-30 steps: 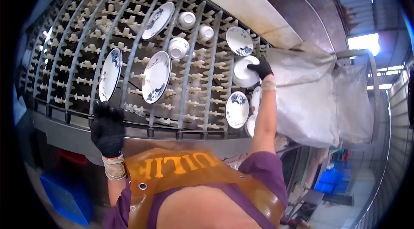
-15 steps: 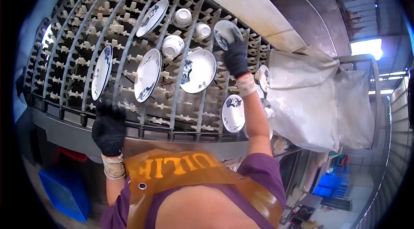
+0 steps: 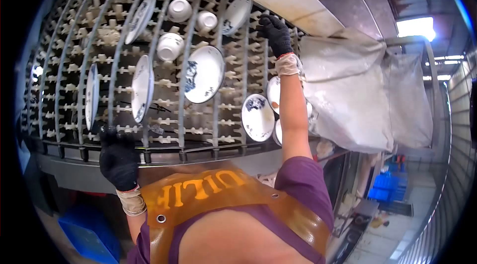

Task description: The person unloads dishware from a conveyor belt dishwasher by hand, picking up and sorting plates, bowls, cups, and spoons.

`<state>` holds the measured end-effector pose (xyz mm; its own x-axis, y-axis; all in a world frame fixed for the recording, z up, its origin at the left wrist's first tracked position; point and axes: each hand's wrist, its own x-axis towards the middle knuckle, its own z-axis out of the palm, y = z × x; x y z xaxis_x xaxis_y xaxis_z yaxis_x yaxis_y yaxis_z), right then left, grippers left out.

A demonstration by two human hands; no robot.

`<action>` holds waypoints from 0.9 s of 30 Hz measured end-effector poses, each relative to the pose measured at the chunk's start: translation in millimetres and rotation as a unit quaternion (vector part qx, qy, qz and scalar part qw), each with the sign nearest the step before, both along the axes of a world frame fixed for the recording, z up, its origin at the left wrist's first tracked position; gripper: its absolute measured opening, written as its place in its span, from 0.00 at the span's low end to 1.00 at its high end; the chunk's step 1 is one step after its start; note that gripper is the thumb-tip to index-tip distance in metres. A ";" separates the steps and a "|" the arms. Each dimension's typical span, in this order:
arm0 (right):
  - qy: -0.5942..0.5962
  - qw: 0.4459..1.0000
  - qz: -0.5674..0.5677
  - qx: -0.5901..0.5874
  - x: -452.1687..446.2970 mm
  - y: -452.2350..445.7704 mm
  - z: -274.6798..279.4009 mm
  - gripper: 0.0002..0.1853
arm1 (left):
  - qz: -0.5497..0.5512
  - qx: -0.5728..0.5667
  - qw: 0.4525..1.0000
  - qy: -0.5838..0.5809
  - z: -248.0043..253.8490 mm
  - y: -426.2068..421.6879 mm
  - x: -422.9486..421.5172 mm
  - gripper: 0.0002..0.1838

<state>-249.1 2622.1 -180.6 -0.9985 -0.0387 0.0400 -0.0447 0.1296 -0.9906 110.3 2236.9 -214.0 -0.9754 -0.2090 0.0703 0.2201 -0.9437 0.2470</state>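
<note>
In the head view, the far plate (image 3: 236, 15) leans on the pegged rack (image 3: 166, 139), just beside the right hand (image 3: 275, 34), and might tip or chip if those fingers clipped its rim (the cup (image 3: 206, 21) nearby could be knocked too). Of the 2 hands, the right reaches far forward, partly open and seemingly empty; the left hand (image 3: 119, 159) bends loosely at the near edge, below the narrow plate (image 3: 92, 97), and I cannot tell whether it grips anything.

Six dishes (image 3: 204, 77), three small bowls (image 3: 170, 46)

You have six dishes in plain view and three small bowls. More crockery (image 3: 273, 92) behind your right arm (image 3: 293, 120) is too covered to count. You also have two gloved hands (image 3: 275, 34) and one blue bin (image 3: 89, 234) at lower left.
</note>
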 end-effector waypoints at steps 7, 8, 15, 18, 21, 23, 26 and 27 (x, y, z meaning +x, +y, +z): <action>0.061 0.837 -0.093 0.535 39.0 145.2 -50.5 0.23 | -0.010 -0.028 0.999 0.014 7.0 14.0 -2.0 0.26; 0.119 0.834 -0.071 0.534 47.1 151.0 -62.6 0.20 | -0.019 -0.045 0.999 0.015 7.5 17.2 -2.9 0.26; 0.133 0.976 0.034 0.169 169.1 -0.2 -12.1 0.15 | -0.220 -0.135 0.941 -0.217 15.2 79.5 -23.0 0.21; 0.192 0.902 0.353 0.157 219.7 -75.8 -3.9 0.20 | -0.261 -0.044 0.940 -0.218 52.5 125.8 -32.1 0.20; 0.194 0.918 0.281 0.201 207.5 -57.2 11.2 0.24 | -0.312 0.050 0.903 -0.290 -1.9 119.8 -34.5 0.14; 0.093 0.968 0.051 0.228 151.7 9.7 -4.4 0.19 | -0.309 0.073 0.900 -0.298 -25.7 108.5 -24.6 0.13; 0.158 0.796 -0.169 0.559 69.4 168.2 -74.1 0.27 | -0.278 0.042 0.910 -0.304 -17.9 112.6 -18.6 0.13; 0.029 0.745 -0.211 0.632 69.4 200.7 -86.0 0.35 | -0.247 -0.011 0.919 -0.308 -13.8 117.0 -18.0 0.13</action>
<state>-179.7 2822.8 -266.6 -0.9302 0.2349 0.2820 0.2259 0.9720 -0.0645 92.3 2353.9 -227.8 -0.8071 0.2654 -0.5274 -0.4222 -0.8838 0.2014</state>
